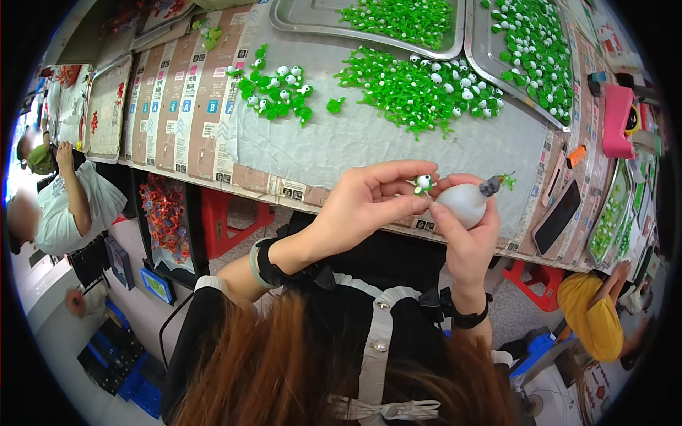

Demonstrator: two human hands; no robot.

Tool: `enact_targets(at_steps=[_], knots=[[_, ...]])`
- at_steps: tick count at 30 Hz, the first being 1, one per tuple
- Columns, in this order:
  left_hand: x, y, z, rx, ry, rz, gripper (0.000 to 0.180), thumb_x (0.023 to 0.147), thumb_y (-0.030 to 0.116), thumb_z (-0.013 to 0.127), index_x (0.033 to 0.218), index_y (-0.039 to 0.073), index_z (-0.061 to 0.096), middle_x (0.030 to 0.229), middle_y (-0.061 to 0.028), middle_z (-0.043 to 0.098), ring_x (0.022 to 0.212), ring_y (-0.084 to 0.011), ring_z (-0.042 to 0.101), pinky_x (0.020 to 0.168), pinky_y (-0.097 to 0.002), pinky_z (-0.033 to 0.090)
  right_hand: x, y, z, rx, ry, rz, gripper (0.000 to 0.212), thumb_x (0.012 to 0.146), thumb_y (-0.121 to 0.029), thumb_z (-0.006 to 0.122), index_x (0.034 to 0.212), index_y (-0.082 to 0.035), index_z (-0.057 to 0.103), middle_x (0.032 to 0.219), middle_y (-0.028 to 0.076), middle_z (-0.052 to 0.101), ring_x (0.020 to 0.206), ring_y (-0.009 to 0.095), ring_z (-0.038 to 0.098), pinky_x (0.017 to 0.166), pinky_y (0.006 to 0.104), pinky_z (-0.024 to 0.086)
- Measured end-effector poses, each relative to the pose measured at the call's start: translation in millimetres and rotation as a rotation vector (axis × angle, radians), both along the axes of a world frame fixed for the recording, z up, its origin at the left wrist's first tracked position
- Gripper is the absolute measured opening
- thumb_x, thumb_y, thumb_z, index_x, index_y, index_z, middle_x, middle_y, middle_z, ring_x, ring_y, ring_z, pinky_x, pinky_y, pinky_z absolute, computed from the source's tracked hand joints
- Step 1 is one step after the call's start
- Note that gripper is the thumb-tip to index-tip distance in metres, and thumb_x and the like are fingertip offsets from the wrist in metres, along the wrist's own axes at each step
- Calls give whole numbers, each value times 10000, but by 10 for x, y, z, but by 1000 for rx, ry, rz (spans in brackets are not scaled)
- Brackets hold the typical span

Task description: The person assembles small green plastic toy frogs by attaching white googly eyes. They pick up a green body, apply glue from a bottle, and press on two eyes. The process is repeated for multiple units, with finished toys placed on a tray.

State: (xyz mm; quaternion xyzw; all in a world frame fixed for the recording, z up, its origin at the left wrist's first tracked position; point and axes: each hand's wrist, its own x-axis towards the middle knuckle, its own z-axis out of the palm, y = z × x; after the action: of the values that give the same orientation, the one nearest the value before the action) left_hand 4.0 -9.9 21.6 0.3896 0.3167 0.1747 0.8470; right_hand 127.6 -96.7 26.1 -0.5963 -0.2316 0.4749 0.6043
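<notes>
While left hand (364,204) pinches 1 figurine (424,186), right hand (470,245) holds 1 bottle (464,204).

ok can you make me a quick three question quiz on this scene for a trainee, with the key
1. Which of the person's hands is wrapped around the pale rounded bottle with the dark tip?
2. True or false: the black phone lies to the left of that bottle.
3. What colours are the small pieces heaped on the grey sheet?
A) red and blue
B) green and white
C) yellow and black

Key:
1. The right hand.
2. False: the black phone lies to the right of it.
3. B.
</notes>
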Motion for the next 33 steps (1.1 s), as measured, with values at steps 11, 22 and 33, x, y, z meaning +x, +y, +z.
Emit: enact_targets(at_steps=[11, 22, 33], knots=[[-10, -13, 18, 692, 55, -58, 355, 653, -12, 614, 994, -16, 515, 917, -118, 539, 708, -136, 567, 619, -220, 472, 23, 2, -5, 86, -102, -9, 295, 658, 70, 572, 921, -4, 463, 892, 84, 534, 807, 138, 530, 687, 227, 429], [-19, -7, 50, 735, 54, -79, 350, 646, 0, 625, 982, 2, 527, 893, -99, 549, 694, -126, 563, 605, -218, 464, -1, -23, -35, 168, -163, -15, 317, 649, 85, 573, 928, -2, 450, 898, 105, 537, 815, 152, 531, 709, 245, 431], [-293, 662, -267, 1556, 864, 246, 201, 637, 78, 595, 831, 50, 553, 790, -81, 535, 816, -236, 482, 727, -335, 365, 221, -107, -131, -22, -84, -219, 373, 724, 3, 506, 1065, 8, 356, 886, 82, 469, 850, 184, 507, 720, 299, 442]])
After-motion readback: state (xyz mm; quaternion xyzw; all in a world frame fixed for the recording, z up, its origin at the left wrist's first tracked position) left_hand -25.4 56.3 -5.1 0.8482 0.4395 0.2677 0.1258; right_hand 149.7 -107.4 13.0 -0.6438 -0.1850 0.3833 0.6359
